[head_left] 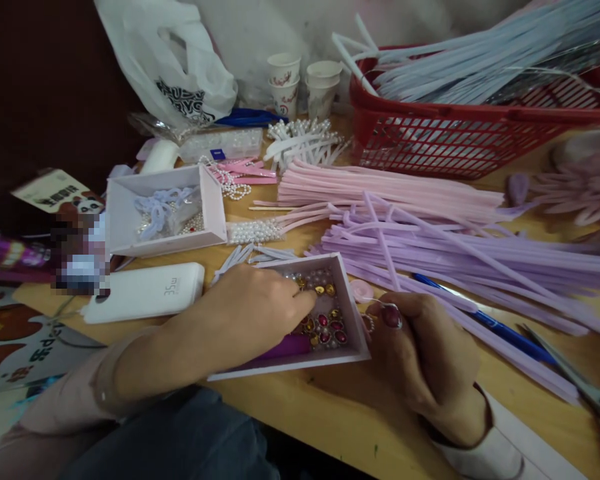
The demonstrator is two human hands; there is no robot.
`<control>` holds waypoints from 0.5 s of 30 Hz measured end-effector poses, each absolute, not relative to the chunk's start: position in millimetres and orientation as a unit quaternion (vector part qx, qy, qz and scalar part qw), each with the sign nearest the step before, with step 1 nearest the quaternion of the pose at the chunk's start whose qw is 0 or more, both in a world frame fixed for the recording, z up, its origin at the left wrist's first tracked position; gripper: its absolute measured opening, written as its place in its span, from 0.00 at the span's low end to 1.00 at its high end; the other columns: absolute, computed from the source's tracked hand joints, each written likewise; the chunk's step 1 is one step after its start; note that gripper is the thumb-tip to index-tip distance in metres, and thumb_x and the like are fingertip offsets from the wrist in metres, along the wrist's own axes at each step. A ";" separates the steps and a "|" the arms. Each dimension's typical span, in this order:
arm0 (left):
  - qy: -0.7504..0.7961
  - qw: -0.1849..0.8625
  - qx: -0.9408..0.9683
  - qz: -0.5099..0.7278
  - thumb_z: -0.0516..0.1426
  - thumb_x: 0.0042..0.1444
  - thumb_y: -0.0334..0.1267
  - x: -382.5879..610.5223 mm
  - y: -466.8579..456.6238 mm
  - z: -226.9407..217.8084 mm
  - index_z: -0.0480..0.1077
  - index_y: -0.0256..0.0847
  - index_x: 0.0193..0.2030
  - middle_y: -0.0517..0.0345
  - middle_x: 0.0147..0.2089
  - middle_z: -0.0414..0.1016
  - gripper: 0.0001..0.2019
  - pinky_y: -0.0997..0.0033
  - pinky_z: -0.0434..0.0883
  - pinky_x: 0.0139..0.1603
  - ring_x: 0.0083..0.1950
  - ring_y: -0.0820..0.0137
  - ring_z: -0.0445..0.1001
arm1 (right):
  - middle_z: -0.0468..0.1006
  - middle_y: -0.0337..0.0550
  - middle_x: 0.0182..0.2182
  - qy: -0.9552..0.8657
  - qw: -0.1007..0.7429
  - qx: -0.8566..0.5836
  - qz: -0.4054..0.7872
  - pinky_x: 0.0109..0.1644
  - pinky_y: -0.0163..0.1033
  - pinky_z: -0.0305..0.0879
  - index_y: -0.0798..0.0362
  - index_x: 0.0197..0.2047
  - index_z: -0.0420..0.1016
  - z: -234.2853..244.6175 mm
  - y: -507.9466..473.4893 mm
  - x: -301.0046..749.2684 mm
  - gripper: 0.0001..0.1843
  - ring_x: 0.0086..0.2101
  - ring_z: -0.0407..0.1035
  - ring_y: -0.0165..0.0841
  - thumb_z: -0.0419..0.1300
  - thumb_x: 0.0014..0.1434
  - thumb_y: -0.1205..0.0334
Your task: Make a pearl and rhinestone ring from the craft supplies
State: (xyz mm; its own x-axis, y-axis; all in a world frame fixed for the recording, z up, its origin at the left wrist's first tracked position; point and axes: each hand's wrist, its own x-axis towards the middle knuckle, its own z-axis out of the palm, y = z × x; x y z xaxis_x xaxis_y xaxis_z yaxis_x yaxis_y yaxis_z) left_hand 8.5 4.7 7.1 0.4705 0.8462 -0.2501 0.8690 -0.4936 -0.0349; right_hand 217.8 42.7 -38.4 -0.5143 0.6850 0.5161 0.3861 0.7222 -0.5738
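Observation:
My left hand (260,307) reaches into a white box (353,313) at the front of the table. Its fingers are bent and close together among the beads, and what they pinch, if anything, is hidden. Red oval gems (323,321), gold gems (330,290) and pearly beads lie in this box, with a purple piece (295,345) by its near wall. Just right of the box, my right hand (425,353) is closed in a pinch on a dark red gem (391,317) with a pale rim. A thin wire runs left from the gem, and a small beaded loop (368,324) hangs beside the fingers.
Purple pipe cleaners (455,257) and pink ones (390,190) lie behind. Scissors (580,380) and a blue pen (510,337) are at right. A red basket (430,140) stands at the back. A second white box (165,247) and a white power bank (145,293) are at left.

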 end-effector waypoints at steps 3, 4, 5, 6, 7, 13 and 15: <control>0.479 0.075 0.871 -0.081 0.53 0.63 0.30 9.8 6.0 6.0 0.72 0.43 0.49 0.58 0.32 0.79 0.11 0.68 0.62 0.23 0.29 0.62 0.78 | 0.71 0.33 0.21 -0.845 0.373 -0.322 0.208 0.25 0.35 0.60 0.49 0.38 0.66 -41.2 43.5 218.9 0.06 0.20 0.66 0.29 0.50 0.66 0.68; 0.463 0.088 0.879 -0.070 0.53 0.63 0.30 10.1 6.5 4.8 0.71 0.44 0.51 0.59 0.32 0.79 0.12 0.68 0.62 0.22 0.29 0.63 0.78 | 0.71 0.33 0.21 -0.842 0.377 -0.324 0.211 0.25 0.35 0.61 0.49 0.38 0.66 -42.4 44.0 219.2 0.06 0.20 0.66 0.29 0.50 0.65 0.68; 0.451 0.097 0.885 -0.065 0.53 0.63 0.30 10.1 7.0 3.6 0.71 0.44 0.51 0.60 0.33 0.80 0.12 0.68 0.62 0.22 0.29 0.64 0.78 | 0.71 0.33 0.21 -0.839 0.382 -0.323 0.215 0.25 0.34 0.60 0.49 0.38 0.66 -43.4 44.6 219.5 0.06 0.20 0.66 0.29 0.51 0.65 0.68; 0.445 0.099 0.887 -0.067 0.53 0.63 0.30 9.9 7.4 2.6 0.71 0.45 0.50 0.61 0.33 0.80 0.12 0.69 0.61 0.22 0.29 0.64 0.78 | 0.71 0.33 0.21 -0.836 0.387 -0.322 0.217 0.25 0.34 0.60 0.50 0.38 0.67 -44.3 45.1 219.7 0.06 0.20 0.66 0.28 0.51 0.65 0.69; 0.447 0.093 0.887 -0.074 0.53 0.63 0.30 9.4 7.6 1.9 0.72 0.45 0.48 0.61 0.32 0.80 0.10 0.68 0.60 0.21 0.29 0.64 0.78 | 0.71 0.33 0.21 -0.835 0.391 -0.321 0.218 0.24 0.34 0.60 0.50 0.38 0.67 -44.9 45.5 219.8 0.06 0.20 0.66 0.28 0.52 0.64 0.69; 0.473 0.047 0.878 -0.065 0.55 0.61 0.30 7.5 5.1 3.5 0.74 0.43 0.44 0.61 0.30 0.78 0.08 0.69 0.62 0.23 0.30 0.64 0.78 | 0.73 0.34 0.23 -0.834 0.394 -0.323 0.213 0.25 0.35 0.60 0.51 0.38 0.67 -43.2 44.8 218.7 0.06 0.21 0.66 0.29 0.52 0.64 0.69; 0.440 0.070 0.893 -0.058 0.56 0.61 0.30 8.5 4.6 3.5 0.73 0.44 0.43 0.62 0.31 0.79 0.07 0.69 0.61 0.22 0.29 0.66 0.77 | 0.72 0.34 0.22 -0.833 0.397 -0.321 0.214 0.25 0.35 0.60 0.50 0.38 0.67 -42.7 44.5 218.2 0.06 0.20 0.66 0.28 0.51 0.65 0.70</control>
State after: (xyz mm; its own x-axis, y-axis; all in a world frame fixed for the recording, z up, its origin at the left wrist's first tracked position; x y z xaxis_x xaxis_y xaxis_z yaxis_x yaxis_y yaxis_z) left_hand 8.5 4.6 3.5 0.6064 0.7777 -0.1656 0.7940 -0.6033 0.0746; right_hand 218.2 44.5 -42.7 -0.4785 0.7051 0.5234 0.3651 0.7018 -0.6117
